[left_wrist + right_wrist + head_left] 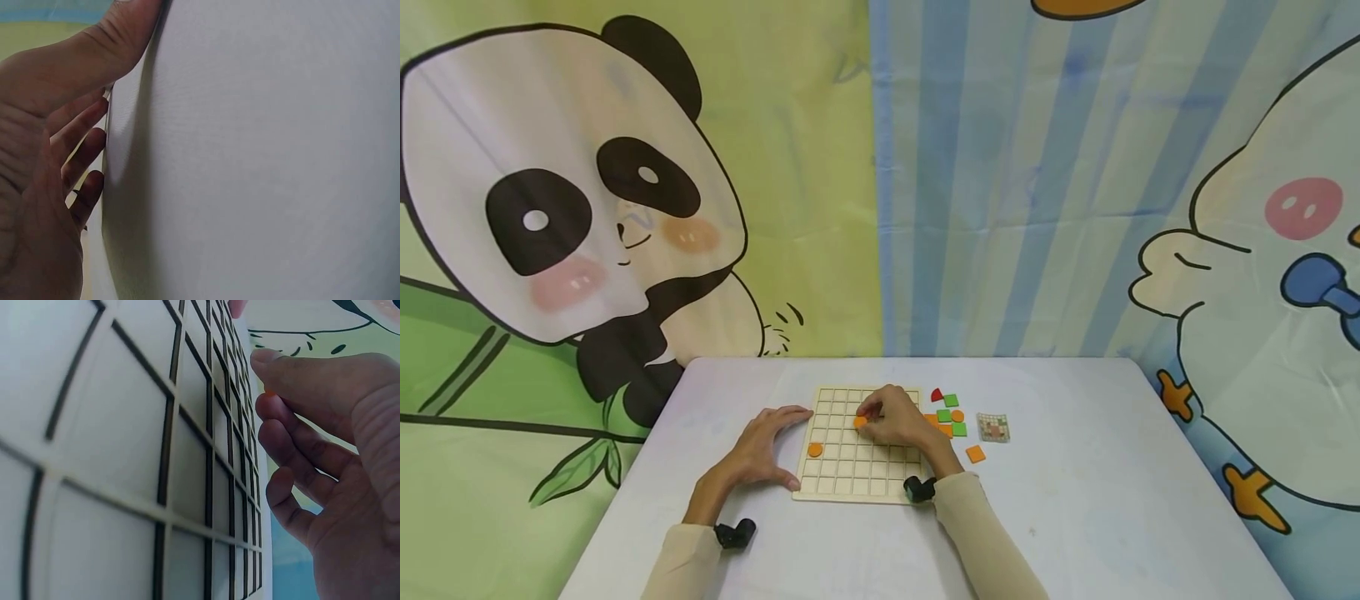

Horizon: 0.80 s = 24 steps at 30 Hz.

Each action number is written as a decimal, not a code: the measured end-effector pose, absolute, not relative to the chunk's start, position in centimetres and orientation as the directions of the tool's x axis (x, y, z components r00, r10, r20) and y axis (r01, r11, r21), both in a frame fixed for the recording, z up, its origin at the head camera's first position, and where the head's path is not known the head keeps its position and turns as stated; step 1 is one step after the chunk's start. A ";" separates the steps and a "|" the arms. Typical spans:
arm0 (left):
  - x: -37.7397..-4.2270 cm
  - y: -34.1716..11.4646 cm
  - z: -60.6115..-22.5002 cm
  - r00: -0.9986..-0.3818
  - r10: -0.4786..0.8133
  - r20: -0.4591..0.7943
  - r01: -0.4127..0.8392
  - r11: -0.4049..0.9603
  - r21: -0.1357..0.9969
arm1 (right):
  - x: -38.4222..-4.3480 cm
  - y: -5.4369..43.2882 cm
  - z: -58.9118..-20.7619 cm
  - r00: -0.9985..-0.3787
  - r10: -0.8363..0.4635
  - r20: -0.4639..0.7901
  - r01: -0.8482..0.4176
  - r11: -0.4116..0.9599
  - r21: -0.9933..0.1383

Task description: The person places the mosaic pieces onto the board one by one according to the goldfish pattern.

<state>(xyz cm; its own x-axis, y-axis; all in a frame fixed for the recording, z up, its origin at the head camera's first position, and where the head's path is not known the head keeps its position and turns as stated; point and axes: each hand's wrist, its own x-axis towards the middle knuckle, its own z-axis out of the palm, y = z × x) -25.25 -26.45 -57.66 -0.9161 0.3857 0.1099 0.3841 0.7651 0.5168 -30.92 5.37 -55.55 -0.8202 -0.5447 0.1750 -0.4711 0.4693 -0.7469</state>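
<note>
- Pinches an orange piece (pixel 860 423) over the board (pixel 850 485) with the right hand (pixel 897 421).
- Spreads fingers (pixel 790 414) of the left hand (pixel 763 446) along the board's left edge.

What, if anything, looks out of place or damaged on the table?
Only a mild one: an orange square piece lies turned at an angle, apart from the loose cluster of pieces at the right of the grid board. No spill or damage shows.
</note>
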 end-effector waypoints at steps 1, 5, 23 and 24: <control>-25.2 -26.5 -57.7 -0.915 0.386 0.114 0.387 0.766 0.514 | -31.0 5.2 -55.5 -0.815 -0.553 0.175 -0.475 0.463 -0.748; -25.2 -26.6 -57.7 -0.912 0.392 0.125 0.398 0.764 0.508 | -31.3 4.2 -55.2 -0.799 -0.573 0.183 -0.493 0.448 -0.746; -25.2 -26.6 -57.8 -0.904 0.409 0.122 0.410 0.753 0.515 | -32.4 0.0 -55.2 -0.781 -0.606 0.151 -0.489 0.444 -0.751; -25.2 -26.6 -57.8 -0.904 0.409 0.122 0.411 0.755 0.511 | -32.4 0.0 -55.3 -0.784 -0.603 0.146 -0.484 0.446 -0.753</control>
<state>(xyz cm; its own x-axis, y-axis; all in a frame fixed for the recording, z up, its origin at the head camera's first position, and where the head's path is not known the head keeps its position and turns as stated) -25.18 -26.59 -57.79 -0.9042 0.4092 0.1220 0.4108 0.7554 0.5105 -32.44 -0.05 -55.31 -0.7842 -0.6030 0.1465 -0.4838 0.4462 -0.7529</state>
